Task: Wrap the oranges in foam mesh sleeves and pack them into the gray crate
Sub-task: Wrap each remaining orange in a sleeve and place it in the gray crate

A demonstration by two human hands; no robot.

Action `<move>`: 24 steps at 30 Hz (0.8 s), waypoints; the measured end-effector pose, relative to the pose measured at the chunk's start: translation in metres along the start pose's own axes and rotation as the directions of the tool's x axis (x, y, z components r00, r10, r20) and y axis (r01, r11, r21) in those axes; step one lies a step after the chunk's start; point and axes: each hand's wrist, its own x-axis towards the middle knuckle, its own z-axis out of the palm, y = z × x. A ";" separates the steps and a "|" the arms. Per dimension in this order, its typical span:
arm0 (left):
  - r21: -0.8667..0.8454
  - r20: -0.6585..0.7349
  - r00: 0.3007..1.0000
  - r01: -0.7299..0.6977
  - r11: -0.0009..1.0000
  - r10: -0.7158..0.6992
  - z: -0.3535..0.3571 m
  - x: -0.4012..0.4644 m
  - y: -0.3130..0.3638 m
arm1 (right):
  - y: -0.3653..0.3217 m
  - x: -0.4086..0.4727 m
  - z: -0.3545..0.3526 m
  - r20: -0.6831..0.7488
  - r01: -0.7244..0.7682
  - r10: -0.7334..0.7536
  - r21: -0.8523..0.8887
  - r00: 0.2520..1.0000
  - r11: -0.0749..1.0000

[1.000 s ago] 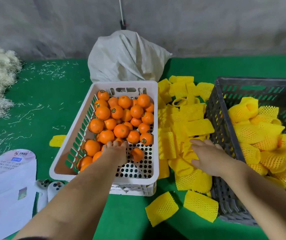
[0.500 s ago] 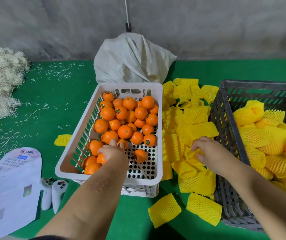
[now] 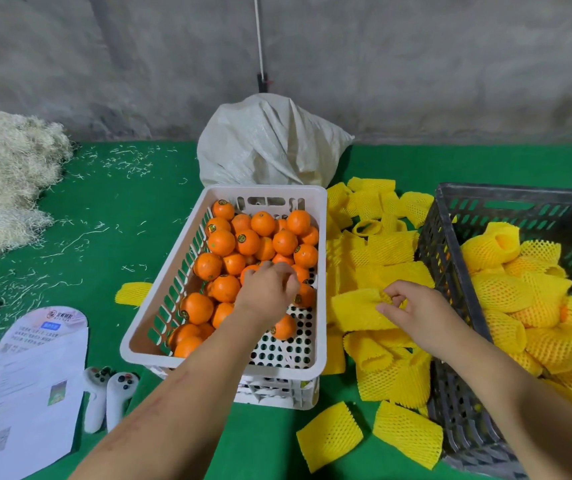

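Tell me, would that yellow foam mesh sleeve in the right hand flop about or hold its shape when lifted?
Probably floppy: the foam mesh sleeve already buckles where the right hand pinches it. Likely very light too, since its open netting looks mostly air. It should spring back rather than tear; the loose sleeves nearby lie curved, not crushed flat.

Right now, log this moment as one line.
left hand: reaching among oranges | right hand: pinching foam sleeve | gray crate: part filled

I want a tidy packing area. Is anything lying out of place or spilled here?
Yes. One yellow foam sleeve lies alone left of the white basket, apart from the main sleeve pile. Pale straw-like shreds are scattered over the green mat near the fibre heap.
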 end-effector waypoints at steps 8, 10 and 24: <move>-0.791 -0.076 0.980 -0.173 0.587 0.186 0.046 -0.029 0.092 | -0.010 -0.003 -0.007 0.097 -0.162 0.129 0.581 0.987 0.797; -0.864 0.059 0.974 -0.061 0.499 0.220 0.054 -0.028 0.093 | -0.013 -0.003 -0.009 0.094 -0.156 0.125 0.583 0.988 0.797; -0.962 0.183 0.979 0.159 0.224 0.091 0.037 -0.027 0.089 | -0.004 0.008 -0.007 0.043 -0.187 0.200 0.581 0.979 0.792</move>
